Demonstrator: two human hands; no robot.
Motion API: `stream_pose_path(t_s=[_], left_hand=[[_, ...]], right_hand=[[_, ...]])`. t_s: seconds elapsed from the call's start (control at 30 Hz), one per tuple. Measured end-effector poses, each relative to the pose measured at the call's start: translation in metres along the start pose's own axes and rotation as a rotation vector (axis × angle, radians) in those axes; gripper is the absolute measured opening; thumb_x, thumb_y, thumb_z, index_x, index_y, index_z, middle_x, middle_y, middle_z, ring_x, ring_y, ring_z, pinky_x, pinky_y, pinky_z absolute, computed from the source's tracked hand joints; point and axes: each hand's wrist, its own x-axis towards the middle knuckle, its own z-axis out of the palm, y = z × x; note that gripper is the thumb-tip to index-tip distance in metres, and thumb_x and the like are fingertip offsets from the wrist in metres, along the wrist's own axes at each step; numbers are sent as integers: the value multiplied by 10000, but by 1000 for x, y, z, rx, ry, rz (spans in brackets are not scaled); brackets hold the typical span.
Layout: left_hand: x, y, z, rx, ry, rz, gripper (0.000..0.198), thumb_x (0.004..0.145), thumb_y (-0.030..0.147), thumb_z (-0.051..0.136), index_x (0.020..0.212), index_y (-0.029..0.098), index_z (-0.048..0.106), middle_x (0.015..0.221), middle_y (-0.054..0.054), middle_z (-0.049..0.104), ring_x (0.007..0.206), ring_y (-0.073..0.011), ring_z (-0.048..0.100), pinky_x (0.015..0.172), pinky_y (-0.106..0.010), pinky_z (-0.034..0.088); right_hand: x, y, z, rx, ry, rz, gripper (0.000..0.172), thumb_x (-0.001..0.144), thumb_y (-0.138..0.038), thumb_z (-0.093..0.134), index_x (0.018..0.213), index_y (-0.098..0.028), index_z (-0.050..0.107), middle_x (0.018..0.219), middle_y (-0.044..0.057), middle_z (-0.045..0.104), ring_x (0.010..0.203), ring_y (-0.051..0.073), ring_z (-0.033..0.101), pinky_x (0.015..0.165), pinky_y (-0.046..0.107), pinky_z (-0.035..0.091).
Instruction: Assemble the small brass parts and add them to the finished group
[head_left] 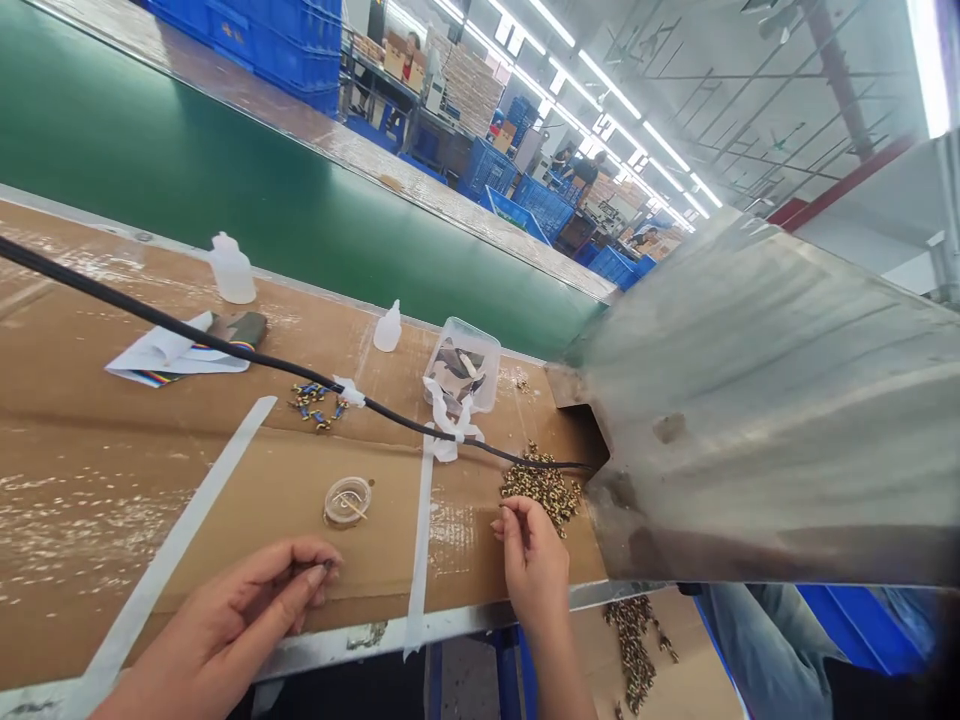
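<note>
Heap of small brass-coloured parts (541, 488) just beyond right hand (536, 560), the nearer; right pinched together, contents unclear; left hand (251, 615) pinching small dark piece (327, 565)

Left hand (251, 610) pinching a small dark piece (326, 565) above the surface (386, 550), round clear dish (346, 519) just beyond that hand, right hand (538, 565) near a heap of brassy parts (546, 488), clear box (491, 375) farther beyond it

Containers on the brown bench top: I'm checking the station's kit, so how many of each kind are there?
White bottles, one larger and one smaller: 2
Clear plastic box: 1
Small round dish: 1
Total: 4
</note>
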Motion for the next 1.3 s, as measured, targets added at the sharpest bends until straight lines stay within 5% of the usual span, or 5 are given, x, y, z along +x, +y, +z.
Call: stream_pose_path(t_s=[0.1, 0.23, 0.5, 0.7, 1.3], left_hand=[[0, -6, -3, 13, -120, -9, 314, 847, 532, 608, 1019, 279, 681, 837, -32, 700, 754, -201, 657, 662, -207, 570], [-2, -4, -5, 0, -147, -50, 365, 851, 560, 583, 1058, 271, 668, 897, -46, 704, 797, -222, 664, 679, -236, 580], [-6, 18, -4, 101, -173, 24, 302, 904, 486, 525, 995, 259, 703, 802, -38, 697, 742, -191, 667, 637, -203, 558], [-6, 21, -4, 84, -213, 38, 284, 916, 437, 518, 976, 240, 713, 868, -59, 718, 808, -212, 695, 748, -256, 581], [-5, 17, -5, 144, -236, 207, 189, 943, 348, 522, 1009, 260, 675, 901, -1, 725, 824, -139, 703, 750, -164, 554]], right_hand=[[-3, -18, 11, 298, -34, 142, 278, 957, -422, 500, 1000, -166, 601, 816, 54, 660, 696, 175, 670, 660, 290, 556], [-15, -48, 30, 641, -248, 287, 315, 910, -456, 592, 987, -160, 664, 694, 22, 652, 653, 155, 644, 664, 270, 537], [-37, -85, 57, 831, -433, 277, 266, 907, -430, 621, 932, -189, 731, 863, 43, 645, 649, 120, 633, 642, 257, 536], [-44, -94, 69, 993, -458, 470, 297, 828, -440, 733, 923, -170, 656, 677, 17, 697, 593, 119, 660, 622, 237, 543], [-45, -97, 65, 878, -415, 440, 308, 799, -438, 755, 876, -156, 658, 711, 37, 706, 655, 127, 676, 639, 207, 524]])
